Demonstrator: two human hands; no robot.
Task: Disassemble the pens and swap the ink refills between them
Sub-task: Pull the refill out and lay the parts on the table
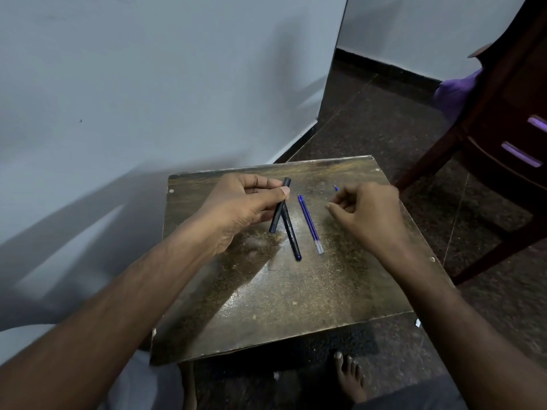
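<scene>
My left hand (245,202) grips a black pen barrel (279,207) between thumb and fingers, tilted over the small wooden table (266,306). A second black pen barrel (292,236) with white lettering lies on the table beneath it, its blue-tipped end toward me. Two blue ink refills (309,223) lie side by side just right of the barrels. My right hand (367,211) hovers right of the refills with fingers curled, and a small blue pen tip (336,188) pokes out beyond its fingers. Whether the hand holds that tip is hidden.
The table stands against a pale wall on the left. A dark wooden chair (488,137) with a purple cloth (455,93) stands at the right on the dark floor. My bare foot (350,377) shows below the table's front edge.
</scene>
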